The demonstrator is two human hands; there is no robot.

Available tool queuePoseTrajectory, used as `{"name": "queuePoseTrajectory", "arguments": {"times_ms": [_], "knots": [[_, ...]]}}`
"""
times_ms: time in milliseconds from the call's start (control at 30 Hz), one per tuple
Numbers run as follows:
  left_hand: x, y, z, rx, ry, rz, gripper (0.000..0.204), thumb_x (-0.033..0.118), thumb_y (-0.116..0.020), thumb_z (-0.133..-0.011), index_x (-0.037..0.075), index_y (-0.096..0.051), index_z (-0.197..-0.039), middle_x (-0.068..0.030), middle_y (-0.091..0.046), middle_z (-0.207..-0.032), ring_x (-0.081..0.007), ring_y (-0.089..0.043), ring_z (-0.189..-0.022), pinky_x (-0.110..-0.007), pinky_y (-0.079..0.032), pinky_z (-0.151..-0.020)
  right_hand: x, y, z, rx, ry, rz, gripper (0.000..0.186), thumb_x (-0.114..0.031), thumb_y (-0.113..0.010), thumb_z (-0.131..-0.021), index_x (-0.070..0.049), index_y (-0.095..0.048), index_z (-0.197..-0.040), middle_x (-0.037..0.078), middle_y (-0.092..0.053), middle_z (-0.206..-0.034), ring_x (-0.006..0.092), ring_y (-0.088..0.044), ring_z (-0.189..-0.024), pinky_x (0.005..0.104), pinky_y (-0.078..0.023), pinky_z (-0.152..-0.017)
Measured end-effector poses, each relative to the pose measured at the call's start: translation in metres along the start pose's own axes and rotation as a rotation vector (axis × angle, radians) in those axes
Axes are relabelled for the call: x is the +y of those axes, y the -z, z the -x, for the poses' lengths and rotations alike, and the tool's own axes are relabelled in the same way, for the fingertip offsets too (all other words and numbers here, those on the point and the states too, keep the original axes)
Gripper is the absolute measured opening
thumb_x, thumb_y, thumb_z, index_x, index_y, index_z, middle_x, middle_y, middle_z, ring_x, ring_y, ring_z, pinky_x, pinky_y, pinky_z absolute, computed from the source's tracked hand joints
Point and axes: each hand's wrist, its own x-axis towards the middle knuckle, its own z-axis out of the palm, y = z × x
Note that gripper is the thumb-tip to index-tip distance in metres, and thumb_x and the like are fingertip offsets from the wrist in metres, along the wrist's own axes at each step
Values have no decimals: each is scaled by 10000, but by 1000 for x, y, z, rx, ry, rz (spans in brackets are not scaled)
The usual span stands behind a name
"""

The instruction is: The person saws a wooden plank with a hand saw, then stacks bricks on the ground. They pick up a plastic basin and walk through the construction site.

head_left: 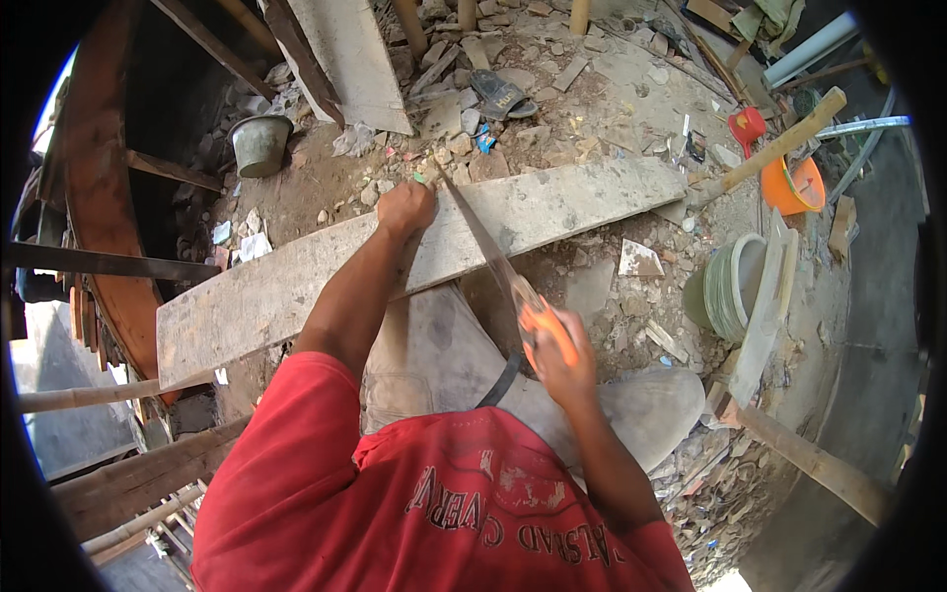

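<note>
A long wooden plank [266, 301], pale and smeared with grey, lies slantwise across the view, from lower left to upper right. My left hand [406, 207] is closed on its far edge, with the fingers curled over and partly hidden. In my right hand [567, 365] is the orange handle of a handsaw [483, 242], gripped near my body. Its blade runs away from me across the plank, just right of my left hand, and the tip reaches past the far edge. My bent leg in greyish trousers [424, 355] is beneath the plank's near side.
Rubble and a dark sandal [501, 96] lie beyond the plank. A grey bucket [261, 145] stands at the far left. To the right are an orange bucket [792, 187], a red dipper [747, 128], stacked pale buckets [725, 288] and a wooden pole [774, 148]. Beams rise on the left.
</note>
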Motion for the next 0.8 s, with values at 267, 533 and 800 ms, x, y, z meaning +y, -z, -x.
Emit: {"name": "queuePoseTrajectory", "arguments": {"times_ms": [267, 533, 800], "knots": [[3, 4, 3, -10, 26, 32, 646, 495, -364, -1056, -33, -722, -1158, -292, -700, -1203, -452, -661, -1172, -502, -511, -1021, -17, 24, 23, -46, 77, -18, 374, -158, -572, -1050, -16, -541, -1395, 86, -698, -1102, 73, -611, -756, 225, -505, -628], [10, 15, 10, -86, 12, -51, 930, 810, -349, -956, -16, -764, -1058, -280, -715, -1163, -424, -666, -1165, -487, -516, -991, -37, 17, 1, -55, -63, -85, 366, -167, -606, -1037, -24, -571, -1372, 46, -699, -1025, 39, -535, -657, 218, -464, -571], [2, 14, 16, -4, -82, -64, 973, 887, -429, -869, -20, -775, -938, -258, -744, -1033, -418, -710, -1048, -483, -548, -891, 2, 7, -7, -11, 305, 171, 310, -163, -614, -1029, -33, -590, -1309, 95, -709, -1084, 75, -638, -791, 243, -528, -646]]}}
